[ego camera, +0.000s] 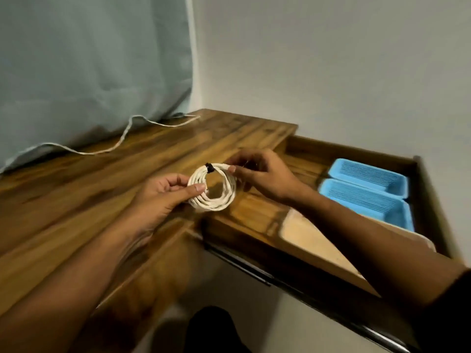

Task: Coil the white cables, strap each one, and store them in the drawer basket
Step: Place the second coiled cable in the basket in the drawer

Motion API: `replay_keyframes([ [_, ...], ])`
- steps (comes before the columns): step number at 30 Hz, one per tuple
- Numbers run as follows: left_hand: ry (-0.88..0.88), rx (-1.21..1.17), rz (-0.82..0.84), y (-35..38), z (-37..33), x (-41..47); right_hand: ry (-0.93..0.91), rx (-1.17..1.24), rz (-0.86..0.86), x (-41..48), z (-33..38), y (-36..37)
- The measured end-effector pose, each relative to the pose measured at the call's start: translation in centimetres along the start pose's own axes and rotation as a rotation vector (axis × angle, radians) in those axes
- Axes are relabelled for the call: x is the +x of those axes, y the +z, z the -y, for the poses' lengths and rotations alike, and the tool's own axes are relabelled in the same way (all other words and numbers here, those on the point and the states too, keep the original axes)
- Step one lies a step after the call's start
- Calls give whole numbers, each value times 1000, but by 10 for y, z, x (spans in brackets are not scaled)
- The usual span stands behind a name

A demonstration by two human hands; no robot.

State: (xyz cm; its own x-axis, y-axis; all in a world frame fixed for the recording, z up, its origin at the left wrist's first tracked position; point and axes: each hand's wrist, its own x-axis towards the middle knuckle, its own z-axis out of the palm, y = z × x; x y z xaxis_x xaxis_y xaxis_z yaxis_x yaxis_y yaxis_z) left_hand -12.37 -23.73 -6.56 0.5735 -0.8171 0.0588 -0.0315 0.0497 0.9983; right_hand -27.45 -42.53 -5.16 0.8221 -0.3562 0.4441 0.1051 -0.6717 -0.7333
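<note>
A: Where is the coil?

B: Off the desk, held up between both hands. It hangs over the desk's near right corner, where the open drawer begins. It is a flat ring of several white turns.

A: Is it strapped?

B: A black strap wraps the turns at the top of the ring.

A: How does the left hand hold it?

B: It pinches the ring's left side. The thumb lies across the front of the turns and the other fingers are curled behind them.

A: And the right hand?

B: Thumb and forefinger pinch the ring's upper right, just beside the strap. The other fingers are loosely bent. Whether they touch the coil, I cannot tell.

A: What is in the drawer?

B: Two blue baskets with ribbed floors, side by side and touching, at the drawer's right end. Nothing shows in them.

A: Any other cable?

B: One, uncoiled. It lies loose along the desk's far edge and runs in bends just below the hem of a pale curtain. It is well apart from the hands.
</note>
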Motion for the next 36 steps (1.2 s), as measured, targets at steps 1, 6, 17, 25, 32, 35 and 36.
replay_keyframes([
  [1, -6, 8, 39, 19, 5, 7, 43, -28, -13, -14, -7, -19],
  [6, -9, 202, 170, 104, 24, 33, 212, -100, -94, -79, -35, -89],
  [17, 386, 1251, 444, 228, 56, 45, 572, -342, 139, -183, -101, -143],
  [25, 139, 1372, 853, 247, 69, 56, 534, -535, 291, -185, -114, -136],
  [32, 152, 1292, 893, 239, 62, 55, 565, -592, 315, -173, -106, -137],
  [35, 277, 1133, 793, 222, 49, 53, 544, -610, 271, -156, -92, -137],
  [36, 303, 1072, 761, 212, 42, 52, 529, -605, 261, -147, -85, -135],
])
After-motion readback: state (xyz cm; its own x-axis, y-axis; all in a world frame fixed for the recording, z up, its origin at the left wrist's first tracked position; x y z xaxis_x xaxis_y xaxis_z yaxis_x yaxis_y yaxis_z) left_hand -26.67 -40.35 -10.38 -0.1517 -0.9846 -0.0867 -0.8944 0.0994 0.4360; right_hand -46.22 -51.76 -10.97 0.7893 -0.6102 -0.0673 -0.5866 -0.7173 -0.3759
